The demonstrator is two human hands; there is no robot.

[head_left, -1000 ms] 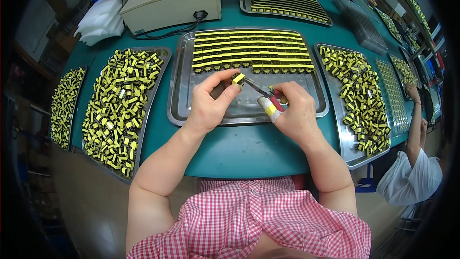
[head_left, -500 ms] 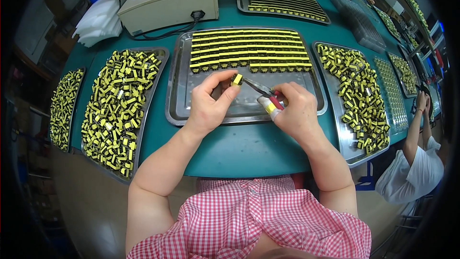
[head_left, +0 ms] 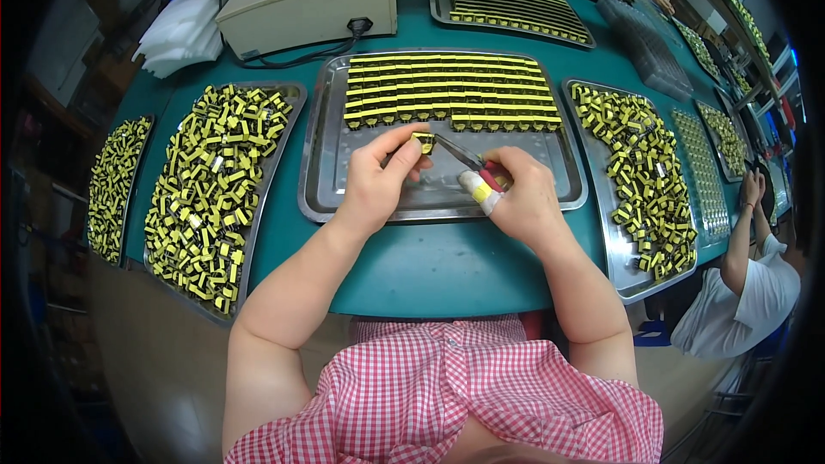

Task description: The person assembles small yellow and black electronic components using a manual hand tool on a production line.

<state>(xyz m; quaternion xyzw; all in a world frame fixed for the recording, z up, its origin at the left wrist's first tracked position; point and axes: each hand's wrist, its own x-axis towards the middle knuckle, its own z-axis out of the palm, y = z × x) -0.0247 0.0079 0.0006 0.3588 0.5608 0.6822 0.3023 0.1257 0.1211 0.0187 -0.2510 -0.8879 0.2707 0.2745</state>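
Note:
Between the thumb and fingers of my left hand (head_left: 375, 174) is a small transformer (head_left: 424, 143), black with yellow tape around it. My right hand (head_left: 526, 186) is wrapped round a pair of pliers (head_left: 464, 156) with red grips; tape in white and yellow covers part of my thumb. The plier tips point left and meet the transformer's edge; whether they grip a pin is too small to tell. Both hands are over the near part of a metal tray (head_left: 314, 150), where rows of like transformers (head_left: 447, 93) stand in tight lines at the far side.
A tray of loose transformers (head_left: 210, 198) lies left, another heap (head_left: 640, 176) right. Beyond stand a beige machine (head_left: 314, 9) with a black plug and cable, white foam sheets (head_left: 176, 39), and another filled tray (head_left: 516, 4). A person in a white shirt (head_left: 739, 301) works at far right.
The transformer has turned in my left fingers, its yellow face now tilted differently. The plier tips have shifted slightly up and left along with it.

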